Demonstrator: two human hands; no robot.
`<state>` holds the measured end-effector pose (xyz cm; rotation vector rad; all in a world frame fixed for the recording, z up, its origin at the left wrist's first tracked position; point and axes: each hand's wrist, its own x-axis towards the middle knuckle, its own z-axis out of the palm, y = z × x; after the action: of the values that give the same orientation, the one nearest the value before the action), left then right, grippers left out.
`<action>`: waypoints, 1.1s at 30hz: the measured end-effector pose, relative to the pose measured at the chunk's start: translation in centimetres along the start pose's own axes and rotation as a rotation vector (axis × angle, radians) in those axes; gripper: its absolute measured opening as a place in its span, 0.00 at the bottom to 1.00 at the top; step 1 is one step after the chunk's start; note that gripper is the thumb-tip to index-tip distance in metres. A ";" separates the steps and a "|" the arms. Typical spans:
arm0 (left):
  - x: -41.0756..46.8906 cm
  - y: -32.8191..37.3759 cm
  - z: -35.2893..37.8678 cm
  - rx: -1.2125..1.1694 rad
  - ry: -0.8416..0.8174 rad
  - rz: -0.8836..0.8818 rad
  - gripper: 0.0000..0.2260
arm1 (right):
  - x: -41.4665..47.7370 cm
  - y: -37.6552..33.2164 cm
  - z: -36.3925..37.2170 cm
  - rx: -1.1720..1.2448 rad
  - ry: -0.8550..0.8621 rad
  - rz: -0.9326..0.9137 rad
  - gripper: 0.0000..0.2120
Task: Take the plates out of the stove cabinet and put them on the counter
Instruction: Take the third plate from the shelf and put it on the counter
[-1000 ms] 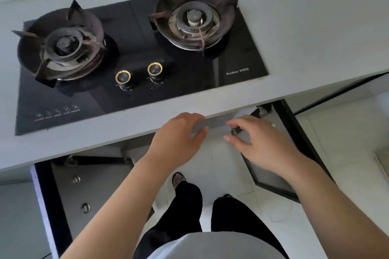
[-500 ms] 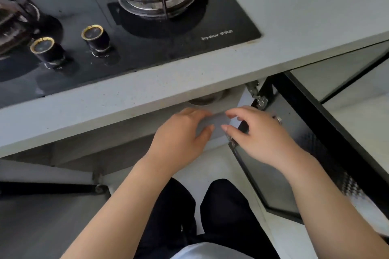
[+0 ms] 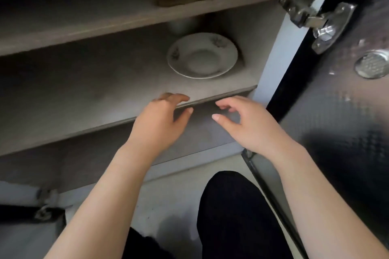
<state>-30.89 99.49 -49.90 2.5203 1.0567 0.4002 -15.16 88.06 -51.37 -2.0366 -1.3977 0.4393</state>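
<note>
Both hands were empty and short of the plate. The left hand hovered at the front edge of the shelf, fingers loosely spread and curled, holding nothing; its fingertips seemed to lie just over the lip, though contact could not be told. The right hand hung beside it, a little lower, thumb and fingers half open in a pinch shape around air.

The plate sat toward the back right of the shelf, near the cabinet's side wall, flat and upright. Behind it a dim cylinder, perhaps a cup, stood close by.

The likely trouble lay in the reach — the shelf above hung low over the plate, so a lift too steep could knock the rim against it. A one-sided grip on the thin rim could let it tip and slide. The open door with its hinge crowded the right arm, and an elbow could catch there on the way out. The cup could be nudged if the fingers went in too deep.

The plate looked white, shallow with a sunken centre and a broad rim, marked by small dark floral prints. Only one was plainly seen — whether others lay stacked beneath it could not be told in the dimness.
</note>
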 end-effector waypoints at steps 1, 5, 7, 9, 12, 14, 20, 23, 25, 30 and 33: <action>0.2 -0.7 0.7 -0.005 0.017 -0.007 0.15 | 0.3 0.6 0.6 -0.004 -0.007 -0.002 0.17; 0.6 -3.9 3.0 0.033 0.105 -0.015 0.12 | 1.9 2.3 2.7 -0.023 -0.010 -0.028 0.17; 0.8 -5.2 3.6 0.033 0.147 -0.009 0.12 | 2.8 2.7 3.3 -0.020 0.037 -0.043 0.16; 1.2 -5.9 4.0 0.021 0.198 0.035 0.12 | 3.8 2.8 4.0 0.034 0.124 -0.076 0.16; 1.1 -6.6 4.4 0.027 0.235 0.068 0.13 | 4.1 3.3 5.6 0.095 0.196 -0.120 0.16; 1.2 -7.5 4.5 0.065 0.238 0.068 0.13 | 4.6 3.9 6.1 0.082 0.236 -0.149 0.17; 1.9 -10.1 4.6 0.119 0.209 0.018 0.16 | 8.8 4.0 4.7 -0.089 0.399 -0.212 0.18; 2.1 -10.3 4.9 0.114 0.193 0.044 0.16 | 10.7 4.1 4.4 -0.176 0.369 -0.241 0.19; 2.3 -10.5 5.0 0.128 0.182 0.057 0.15 | 11.5 4.3 4.5 -0.215 0.329 -0.260 0.19; 2.6 -11.1 5.0 0.134 0.201 0.062 0.14 | 12.4 4.4 4.9 -0.285 0.291 -0.298 0.16; 2.6 -11.2 5.2 0.129 0.236 0.072 0.13 | 12.6 4.4 4.6 -0.297 0.275 -0.321 0.12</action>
<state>-34.04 107.41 -59.22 2.6814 1.1105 0.6840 -9.88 100.01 -56.81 -1.9518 -1.6483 -0.1901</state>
